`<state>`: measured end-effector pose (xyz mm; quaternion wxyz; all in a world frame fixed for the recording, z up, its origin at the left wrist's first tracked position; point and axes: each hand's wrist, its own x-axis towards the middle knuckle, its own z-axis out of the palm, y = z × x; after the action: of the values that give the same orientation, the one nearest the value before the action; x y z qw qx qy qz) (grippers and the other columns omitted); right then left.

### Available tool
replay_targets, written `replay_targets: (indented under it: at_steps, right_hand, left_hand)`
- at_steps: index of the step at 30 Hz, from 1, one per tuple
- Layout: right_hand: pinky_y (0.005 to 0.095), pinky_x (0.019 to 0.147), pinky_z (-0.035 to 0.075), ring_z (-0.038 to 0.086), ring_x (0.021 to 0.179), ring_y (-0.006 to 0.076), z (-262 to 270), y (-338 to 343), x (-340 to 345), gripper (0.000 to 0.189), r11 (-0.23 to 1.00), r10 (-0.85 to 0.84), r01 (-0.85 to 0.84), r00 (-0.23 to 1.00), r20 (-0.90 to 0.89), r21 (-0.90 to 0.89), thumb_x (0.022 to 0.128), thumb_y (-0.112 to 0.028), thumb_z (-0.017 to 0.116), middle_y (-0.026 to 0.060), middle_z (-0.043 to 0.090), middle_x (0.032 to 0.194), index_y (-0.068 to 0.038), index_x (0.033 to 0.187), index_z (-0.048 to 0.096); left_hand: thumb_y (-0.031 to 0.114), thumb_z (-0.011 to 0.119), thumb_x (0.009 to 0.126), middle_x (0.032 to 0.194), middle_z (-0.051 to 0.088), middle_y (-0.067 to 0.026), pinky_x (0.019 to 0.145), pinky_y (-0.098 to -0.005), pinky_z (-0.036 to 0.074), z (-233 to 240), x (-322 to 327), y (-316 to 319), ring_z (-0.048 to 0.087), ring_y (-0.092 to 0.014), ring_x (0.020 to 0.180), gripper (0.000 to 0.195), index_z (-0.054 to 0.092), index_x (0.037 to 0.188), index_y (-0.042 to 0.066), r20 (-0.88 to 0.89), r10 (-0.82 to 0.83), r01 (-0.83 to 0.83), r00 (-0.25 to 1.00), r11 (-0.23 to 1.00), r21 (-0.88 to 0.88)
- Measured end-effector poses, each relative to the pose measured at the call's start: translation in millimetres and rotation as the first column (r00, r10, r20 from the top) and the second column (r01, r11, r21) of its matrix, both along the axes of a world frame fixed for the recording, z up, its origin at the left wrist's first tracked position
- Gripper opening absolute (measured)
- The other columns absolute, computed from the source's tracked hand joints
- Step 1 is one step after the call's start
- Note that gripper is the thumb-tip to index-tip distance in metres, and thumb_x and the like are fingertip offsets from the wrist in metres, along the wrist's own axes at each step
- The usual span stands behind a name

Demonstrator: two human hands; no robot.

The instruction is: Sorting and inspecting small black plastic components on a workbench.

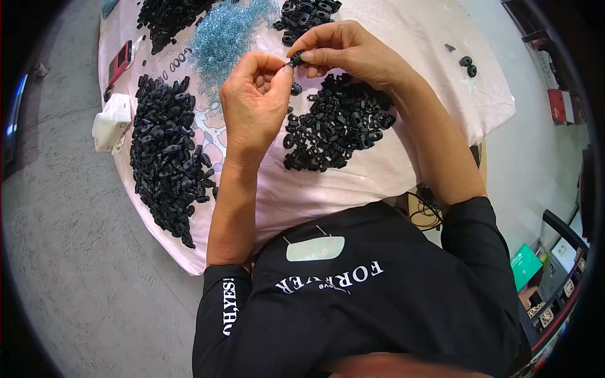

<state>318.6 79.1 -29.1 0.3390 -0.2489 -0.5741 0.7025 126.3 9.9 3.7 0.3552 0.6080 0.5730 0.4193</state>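
Note:
My right hand [352,52] pinches a black plastic cord-lock piece [297,58] between thumb and fingers. The thumb and forefinger of my left hand [255,101] meet at its lower left end, closed on a small dark part that is mostly hidden. Just below the fingertips lies another rounded black piece [296,89] on the cloth. Under my right wrist spreads a heap of loose black plastic parts [338,125], some ring-shaped. Beyond my left hand is a tangled pile of small bluish coil springs [220,42].
A large heap of black ribbed cord-lock pieces [165,151] covers the left side of the pink tablecloth [283,203]. More black pieces lie in far heaps [307,16] [170,21]. A red-cased phone [120,61] and white tissue pack [112,123] sit at the left edge. Two stray pieces [468,66] lie right.

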Motion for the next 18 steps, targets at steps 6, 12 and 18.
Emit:
replay_targets:
  at_steps: [6,12,18]
  right_hand:
    - [0.0211,0.078,0.054,0.065,0.081,0.0067,1.1,-0.6,-0.7,0.021,1.0,-0.005,0.005,1.0,0.027,0.009,0.096,-0.014,0.067,0.0025,0.071,0.091,0.001,0.111,0.071]
    - [0.0208,0.076,0.054,0.065,0.08,0.0062,0.1,-0.3,-0.4,0.021,1.0,-0.007,0.007,1.0,0.014,0.015,0.096,-0.014,0.067,0.0018,0.071,0.09,0.0,0.111,0.071]
    - [0.0208,0.076,0.054,0.065,0.079,0.0062,-3.2,-0.1,-1.4,0.02,0.999,-0.037,0.036,0.998,0.044,0.015,0.096,-0.012,0.068,0.0021,0.071,0.09,0.0,0.111,0.072]
  left_hand:
    - [-0.002,0.063,0.094,0.089,0.068,-0.004,0.069,-0.0201,0.055,-1.0,6.1,1.0,0.067,-0.006,0.078,0.009,0.062,0.103,-0.003,0.19,0.038,-0.048,0.981,0.998,0.047]
    - [-0.002,0.063,0.095,0.089,0.069,-0.0059,0.068,-0.021,0.055,0.8,3.3,-1.1,0.068,-0.009,0.077,0.009,0.062,0.104,-0.003,0.17,-0.003,0.005,0.985,1.0,-0.012]
    - [-0.001,0.063,0.095,0.083,0.068,-0.0038,0.065,-0.0199,0.053,-1.8,5.9,-1.3,0.066,-0.006,0.073,0.002,0.062,0.096,-0.002,0.132,-0.004,-0.001,0.991,0.999,0.035]
